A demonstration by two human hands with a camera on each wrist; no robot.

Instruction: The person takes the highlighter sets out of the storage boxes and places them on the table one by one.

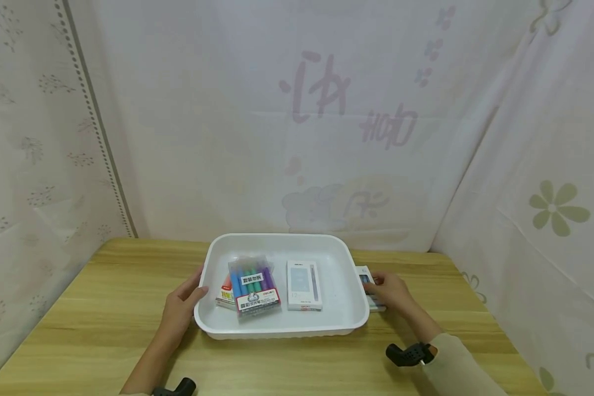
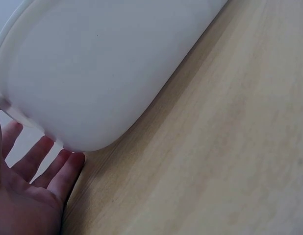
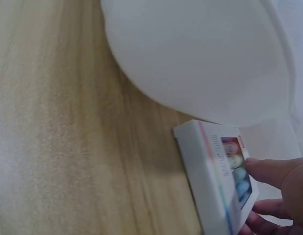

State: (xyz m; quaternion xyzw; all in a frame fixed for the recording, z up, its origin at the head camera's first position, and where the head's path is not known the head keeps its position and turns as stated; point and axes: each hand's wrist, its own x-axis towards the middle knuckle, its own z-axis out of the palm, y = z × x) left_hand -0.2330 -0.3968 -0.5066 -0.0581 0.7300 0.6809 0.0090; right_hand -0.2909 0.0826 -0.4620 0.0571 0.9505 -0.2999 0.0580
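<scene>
A white plastic tray (image 1: 334,275) stands on the wooden table. My left hand (image 1: 177,313) holds its left side, thumb over the rim and fingers against the outer wall (image 2: 88,73). At the tray's right side, my right hand (image 1: 395,294) grips a flat white box (image 3: 205,171) between thumb and fingers. Through the box's window show round coloured ends in red, yellow, green and blue. Inside the tray lie a clear pack of blue, green and purple pens (image 1: 254,286) and a white box with a pale blue panel (image 1: 303,286).
Partly hidden under the pen pack is a small red and yellow box (image 1: 225,297). The wooden table (image 1: 277,366) extends around the tray. Patterned pale cloth (image 1: 218,137) hangs behind it and on both sides.
</scene>
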